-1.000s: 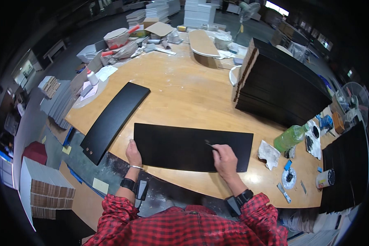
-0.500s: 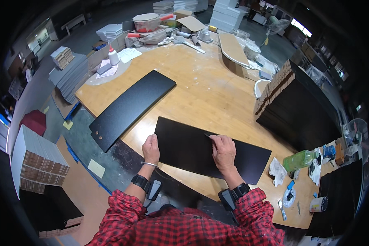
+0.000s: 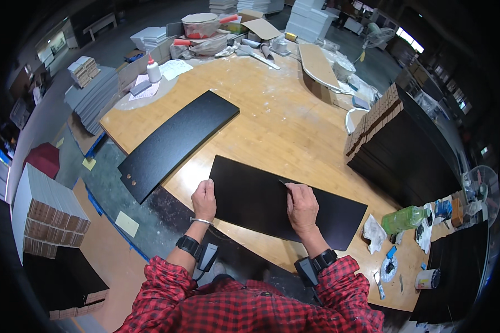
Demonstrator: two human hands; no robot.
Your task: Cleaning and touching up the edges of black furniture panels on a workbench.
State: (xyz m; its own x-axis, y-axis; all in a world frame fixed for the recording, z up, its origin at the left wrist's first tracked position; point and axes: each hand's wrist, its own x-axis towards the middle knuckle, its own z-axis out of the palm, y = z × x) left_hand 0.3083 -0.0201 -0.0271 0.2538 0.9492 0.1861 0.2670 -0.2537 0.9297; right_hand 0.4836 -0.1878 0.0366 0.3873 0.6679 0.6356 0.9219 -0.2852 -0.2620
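In front of me a flat black panel (image 3: 244,194) lies aslant on the wooden table. My left hand (image 3: 204,202) grips its left edge, thumb up along the side. Over the middle of the panel, my right hand (image 3: 302,210) pinches a small thin dark tool (image 3: 283,182). Only its tip shows past the fingers, so its kind is unclear. Farther left, apart from both hands, rests a second black panel (image 3: 178,141) with small round holes near its lower left end.
A stack of black panels (image 3: 408,150) stands at the right. Near it are a green bottle (image 3: 403,220), a putty knife (image 3: 379,284), a small tub (image 3: 426,278) and a white cloth (image 3: 374,233). A glue bottle (image 3: 153,70) stands at far left. Clutter lines the back of the wooden table (image 3: 261,122).
The view has shifted very slightly. Both hands keep nearly the same places on the panel, and the right still pinches the small tool.
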